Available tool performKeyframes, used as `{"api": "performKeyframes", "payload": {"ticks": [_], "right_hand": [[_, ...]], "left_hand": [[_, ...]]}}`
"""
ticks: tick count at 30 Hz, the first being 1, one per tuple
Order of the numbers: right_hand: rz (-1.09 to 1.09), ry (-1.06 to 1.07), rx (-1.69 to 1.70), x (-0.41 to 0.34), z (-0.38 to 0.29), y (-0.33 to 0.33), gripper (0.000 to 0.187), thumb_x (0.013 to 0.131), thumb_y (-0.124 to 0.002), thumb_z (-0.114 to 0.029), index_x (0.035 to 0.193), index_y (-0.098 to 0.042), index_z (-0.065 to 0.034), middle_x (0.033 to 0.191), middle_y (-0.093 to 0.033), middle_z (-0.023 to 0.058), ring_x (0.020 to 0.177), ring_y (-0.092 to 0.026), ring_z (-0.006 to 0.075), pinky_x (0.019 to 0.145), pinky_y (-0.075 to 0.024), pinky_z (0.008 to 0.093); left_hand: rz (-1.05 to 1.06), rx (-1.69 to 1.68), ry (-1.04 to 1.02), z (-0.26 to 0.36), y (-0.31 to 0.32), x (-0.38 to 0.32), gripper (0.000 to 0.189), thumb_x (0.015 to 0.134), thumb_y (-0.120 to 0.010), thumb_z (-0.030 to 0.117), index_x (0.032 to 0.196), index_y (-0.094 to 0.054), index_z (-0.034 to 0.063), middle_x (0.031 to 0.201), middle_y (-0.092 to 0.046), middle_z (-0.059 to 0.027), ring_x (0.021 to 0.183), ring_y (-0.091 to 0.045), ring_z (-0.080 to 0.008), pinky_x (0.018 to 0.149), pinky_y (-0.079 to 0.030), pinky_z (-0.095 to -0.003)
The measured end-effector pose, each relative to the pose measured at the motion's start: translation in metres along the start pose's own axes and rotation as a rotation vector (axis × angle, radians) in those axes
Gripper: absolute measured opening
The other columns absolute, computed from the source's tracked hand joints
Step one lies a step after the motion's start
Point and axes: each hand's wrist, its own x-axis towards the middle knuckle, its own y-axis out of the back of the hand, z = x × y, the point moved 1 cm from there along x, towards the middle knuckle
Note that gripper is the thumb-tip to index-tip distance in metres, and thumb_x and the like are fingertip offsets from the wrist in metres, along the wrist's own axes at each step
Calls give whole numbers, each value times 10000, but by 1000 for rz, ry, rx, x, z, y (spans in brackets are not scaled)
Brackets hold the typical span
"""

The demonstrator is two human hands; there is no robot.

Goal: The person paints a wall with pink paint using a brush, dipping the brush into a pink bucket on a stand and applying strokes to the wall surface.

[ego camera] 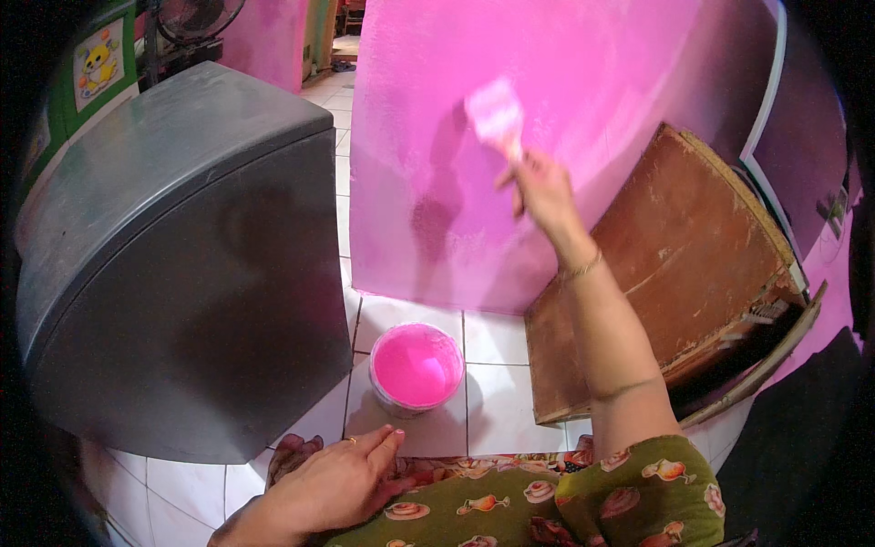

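Observation:
My right hand (543,188) grips the handle of a flat paintbrush (497,113), its wide bristles pointing up and coated in pale pink. Motion blurs the brush, which is at the face of a pink wall (410,137); whether the bristles touch it I cannot tell. A round tub of bright pink paint (413,366) stands on the tiled floor below the wall. Close to my lap, my left hand (335,478) rests palm down, a ring on one finger, just short of the tub. Its underside is hidden, and no held object shows.
On the left stands a large dark grey cabinet-like box (266,294). A worn brown wooden panel (677,273) with broken edges leans at the right, beside a dark framed panel (796,116). White tiles (495,403) cover the floor. A fan (198,17) is at the upper left.

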Motion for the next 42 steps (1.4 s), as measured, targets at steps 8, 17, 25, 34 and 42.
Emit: {"api": "performKeyframes", "payload": {"ticks": [8, 17, 25, 34, 42], "right_hand": [[335, -77, 442, 89, 15, -27, 279, 978, -448, -296, 827, -508, -69, 558, -440, -21, 399, -364, 66, 328, -269, 240], [-8, -556, 529, -11, 66, -42, 248, 963, -487, -295, 901, -540, -61, 535, -410, -31, 399, -361, 78, 335, -283, 236], [765, 472, -813, 77, -83, 37, 304, 915, -432, -109, 1195, -503, -17, 742, -633, 140, 660, -632, 279, 581, -515, 384], [-103, 137, -1103, 17, 47, -30, 290, 851, -443, -69, 1112, -481, 51, 818, -631, 275, 796, -648, 399, 681, -516, 503], [282, 534, -896, 44, -95, -9, 382, 914, -445, -202, 1274, -530, -108, 934, -658, 198, 853, -645, 343, 762, -507, 463]], "left_hand": [[27, -23, -45, 3, -2, 6, 622, 910, -553, 359, 1304, -401, -98, 1287, -473, -282, 1064, -554, -417, 926, -459, -409], [31, -29, -16, -3, 4, 0, 618, 917, -539, 370, 1300, -407, -97, 1252, -499, -273, 960, -594, -414, 851, -490, -418], [32, 1, -48, -3, 0, 10, 619, 918, -537, 364, 1309, -397, -94, 1288, -475, -280, 1051, -568, -408, 909, -471, -416], [-48, -58, 49, -9, 3, 16, 627, 865, -617, 293, 1353, -377, -18, 1320, -474, -229, 1127, -537, -383, 956, -449, -396], [33, -53, -24, -11, 4, 13, 578, 908, -544, 268, 1307, -378, -116, 1309, -445, -296, 1144, -506, -408, 985, -417, -412]]}}
